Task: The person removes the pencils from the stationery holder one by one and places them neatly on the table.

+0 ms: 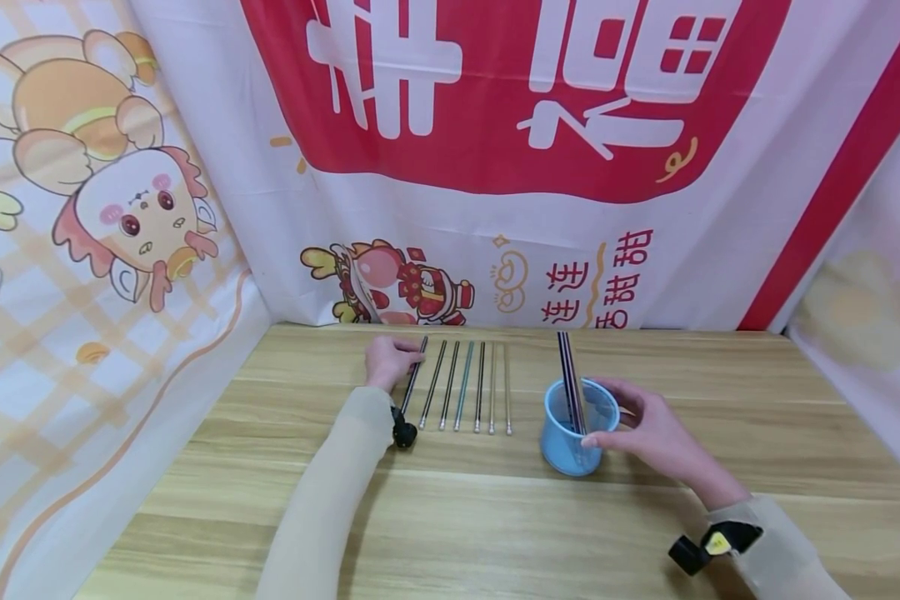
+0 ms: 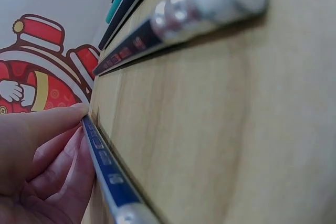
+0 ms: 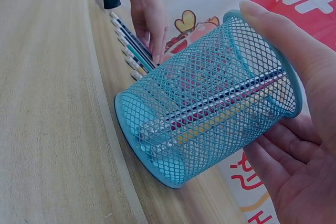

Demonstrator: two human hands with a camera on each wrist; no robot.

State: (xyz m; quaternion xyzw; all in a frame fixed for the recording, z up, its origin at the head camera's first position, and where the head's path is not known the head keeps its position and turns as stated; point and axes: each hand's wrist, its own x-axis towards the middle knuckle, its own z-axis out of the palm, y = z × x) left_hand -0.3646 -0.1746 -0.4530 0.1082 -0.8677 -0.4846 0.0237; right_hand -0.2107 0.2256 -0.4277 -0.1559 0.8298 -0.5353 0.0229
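My left hand [image 1: 390, 362] pinches a dark blue pencil [image 2: 107, 163] near its far end, between thumb and fingers. That pencil is the leftmost of a row and lies along the tabletop. Beside it, another dark pencil [image 2: 131, 48] with a white eraser shows close up in the left wrist view. My right hand [image 1: 656, 429] grips a light blue mesh pen holder [image 3: 205, 98] by its rim, thumb on the near side and fingers behind. Several pencils [image 1: 570, 379] lean inside the holder, and their eraser ends at its bottom show through the mesh.
Several more pencils lie roughly parallel to the right of the held one, among them a teal pencil [image 1: 465, 387] and a tan pencil [image 1: 507, 392]. The wooden table [image 1: 480, 525] meets a printed cloth [image 1: 435, 217] at the back. Cloth also hangs on both sides.
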